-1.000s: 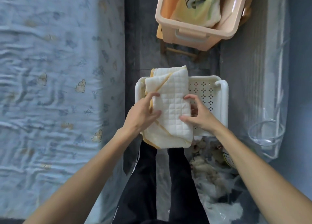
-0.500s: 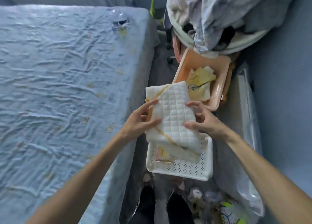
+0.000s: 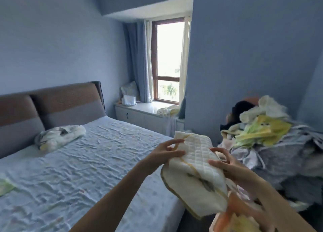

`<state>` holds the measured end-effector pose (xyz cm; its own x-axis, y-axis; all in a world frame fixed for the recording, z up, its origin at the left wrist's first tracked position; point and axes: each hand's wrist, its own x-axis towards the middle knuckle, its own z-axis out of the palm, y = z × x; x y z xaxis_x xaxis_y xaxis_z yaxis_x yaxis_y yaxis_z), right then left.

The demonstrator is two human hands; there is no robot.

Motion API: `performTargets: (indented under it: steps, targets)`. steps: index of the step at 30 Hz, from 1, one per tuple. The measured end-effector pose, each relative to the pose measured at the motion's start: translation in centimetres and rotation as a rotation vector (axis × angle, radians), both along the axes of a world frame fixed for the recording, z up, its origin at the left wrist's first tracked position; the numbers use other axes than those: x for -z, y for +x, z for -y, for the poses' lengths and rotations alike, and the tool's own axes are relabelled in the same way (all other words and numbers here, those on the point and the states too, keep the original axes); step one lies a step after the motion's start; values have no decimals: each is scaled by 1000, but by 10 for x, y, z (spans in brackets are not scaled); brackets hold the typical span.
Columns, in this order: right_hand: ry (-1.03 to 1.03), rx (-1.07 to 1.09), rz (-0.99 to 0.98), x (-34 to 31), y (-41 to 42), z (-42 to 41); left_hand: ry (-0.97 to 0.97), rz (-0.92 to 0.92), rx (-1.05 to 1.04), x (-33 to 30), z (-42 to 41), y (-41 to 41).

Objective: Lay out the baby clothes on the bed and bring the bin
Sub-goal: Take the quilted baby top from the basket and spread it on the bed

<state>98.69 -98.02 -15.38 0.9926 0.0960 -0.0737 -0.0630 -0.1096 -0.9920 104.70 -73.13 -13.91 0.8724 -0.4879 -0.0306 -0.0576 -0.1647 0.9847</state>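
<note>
A folded white quilted baby cloth (image 3: pixel 197 168) with yellow trim is held in the air beside the bed's right edge. My left hand (image 3: pixel 164 154) pinches its left side, thumb on top. My right hand (image 3: pixel 227 167) grips its right side. The bed (image 3: pixel 78 161) with a wrinkled pale blue sheet fills the left and middle. A peach bin (image 3: pixel 232 216) with yellow cloth inside shows blurred at the bottom right, under my right forearm. The white perforated basket is out of view.
A patterned pillow (image 3: pixel 59 135) lies near the grey and brown headboard (image 3: pixel 52 104). A tall heap of clothes (image 3: pixel 272 140) rises on the right. A window (image 3: pixel 167 60) with blue curtains and a white sill cabinet (image 3: pixel 139 114) stand behind. A green cloth (image 3: pixel 5 186) lies at the bed's left edge.
The view has swung up from the floor and baskets to the room. Both hands have lifted the quilted cloth off the white basket and carry it beside the bed.
</note>
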Motion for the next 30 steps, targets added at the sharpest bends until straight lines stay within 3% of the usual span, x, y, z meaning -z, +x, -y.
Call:
performTargets:
  steps: [12,30]
  targets:
    - [22,-204,33,-68,-49,-131,-99,65,-98,-48,-143,-74]
    - [71,-744,91,-91,-24,-444,-136,177,-624,-77,-433,-192]
